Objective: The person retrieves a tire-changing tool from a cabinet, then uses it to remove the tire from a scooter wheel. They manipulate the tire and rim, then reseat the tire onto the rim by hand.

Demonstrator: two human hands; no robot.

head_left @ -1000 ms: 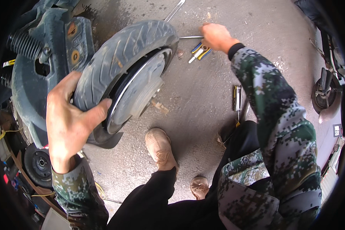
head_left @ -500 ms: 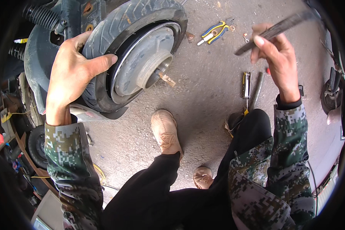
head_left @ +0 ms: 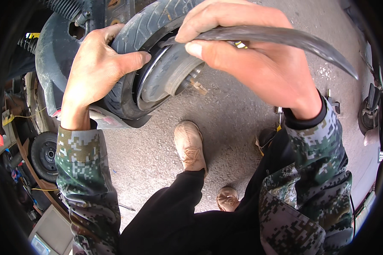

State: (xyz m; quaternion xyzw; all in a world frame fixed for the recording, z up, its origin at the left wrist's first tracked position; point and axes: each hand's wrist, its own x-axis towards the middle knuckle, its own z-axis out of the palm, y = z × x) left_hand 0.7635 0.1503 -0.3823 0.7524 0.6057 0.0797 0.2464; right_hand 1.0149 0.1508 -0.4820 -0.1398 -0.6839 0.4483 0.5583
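Note:
A black tyre [head_left: 136,34] sits loosely around a grey hub-motor wheel [head_left: 168,78], with a dark gap between bead and rim. A rusty axle [head_left: 198,86] sticks out of its centre. My left hand [head_left: 100,63] grips the tyre's near side, thumb pressed on the bead and fingers over the tread. In my right hand [head_left: 259,63] is a long, dark, curved tyre lever [head_left: 298,40], pinched between thumb and fingers. The lever's left tip reaches the gap between tyre and rim; how deep it goes I cannot tell. My right hand covers the wheel's far edge.
A scuffed grey fender [head_left: 49,63] and a coil spring [head_left: 64,7] stand behind the wheel. To the left lie a small spare wheel [head_left: 44,155] and clutter. My shoe [head_left: 189,144] is on the rough ground. Another vehicle's wheel [head_left: 366,112] is at the right edge.
My right hand has swung left and closer with the tyre lever, bringing its tip to the tyre and rim. My left hand keeps its hold; the view has shifted slightly.

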